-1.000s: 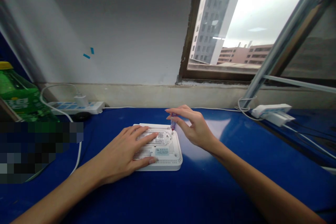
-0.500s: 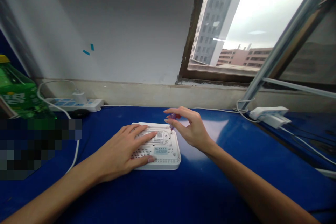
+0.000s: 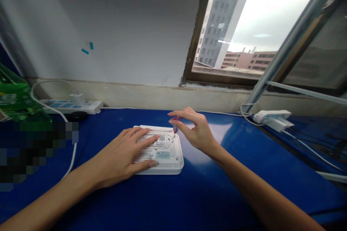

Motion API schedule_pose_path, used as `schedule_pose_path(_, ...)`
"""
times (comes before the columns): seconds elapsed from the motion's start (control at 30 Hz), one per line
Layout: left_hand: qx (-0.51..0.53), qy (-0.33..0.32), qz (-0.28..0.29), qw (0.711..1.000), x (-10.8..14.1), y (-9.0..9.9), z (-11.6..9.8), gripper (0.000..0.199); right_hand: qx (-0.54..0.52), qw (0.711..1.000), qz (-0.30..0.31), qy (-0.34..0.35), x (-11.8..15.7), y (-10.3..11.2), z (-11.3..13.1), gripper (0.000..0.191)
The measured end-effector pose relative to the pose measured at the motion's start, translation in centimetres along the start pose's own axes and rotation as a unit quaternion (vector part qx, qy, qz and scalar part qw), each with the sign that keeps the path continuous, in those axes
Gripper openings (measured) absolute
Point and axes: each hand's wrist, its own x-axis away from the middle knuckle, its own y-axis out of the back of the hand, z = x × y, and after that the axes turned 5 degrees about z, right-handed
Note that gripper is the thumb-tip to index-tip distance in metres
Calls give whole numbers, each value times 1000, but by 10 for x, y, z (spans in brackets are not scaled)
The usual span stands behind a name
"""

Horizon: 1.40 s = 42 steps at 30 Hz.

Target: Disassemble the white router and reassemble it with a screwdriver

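Blue bench (image 3: 173, 202) lies beneath our white vented box (image 3: 165, 154). Our left hand (image 3: 126, 153) rests spread across the box's left part; our right hand (image 3: 197, 128) pinches a purple screwdriver (image 3: 175, 129) at the box's far right corner.

2 blue tapes (image 3: 91, 46) stick to the wall (image 3: 130, 25). A charger (image 3: 77, 99) sits in the left strip (image 3: 94, 107), near a green bottle (image 3: 23, 99). A pole (image 3: 261, 86) slants across the window (image 3: 273, 11), buildings (image 3: 235, 60) beyond; near its foot lies the right strip (image 3: 264, 116).
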Motion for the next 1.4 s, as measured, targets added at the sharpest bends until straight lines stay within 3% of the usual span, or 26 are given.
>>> schedule_pose_path(0.13,-1,9,10,1000,-1,0,-1,68,57,998,-23,5,0,1,-2,16)
schedule_pose_path(0.3,-2,6,13,1000,0,2,-1,67,-17,999,33,5,1,10,-8,33)
schedule_pose_path(0.47,-5,7,14,1000,0,1,-1,68,38,999,-21,3,-1,9,-8,14)
schedule_pose_path(0.57,-6,7,17,1000,0,0,0,68,75,997,-31,4,0,9,-8,15)
schedule_pose_path(0.77,-7,4,8,1000,1,1,0,67,-44,997,63,-11,3,12,-9,36)
schedule_pose_path(0.9,-8,-2,1,1000,1,-1,1,67,3,1000,12,-12,2,7,-10,23)
schedule_pose_path(1.03,-12,2,6,1000,1,-1,1,67,73,997,-30,20,2,6,-13,29)
schedule_pose_path(1.2,-13,4,11,1000,0,-2,1,67,-8,997,70,12,4,9,-15,44)
schedule_pose_path(1.27,-12,1,8,1000,0,-2,1,67,-16,997,69,1,4,8,-14,37)
schedule_pose_path(1.4,-15,0,6,1000,0,-2,2,67,54,998,10,16,2,3,-11,21)
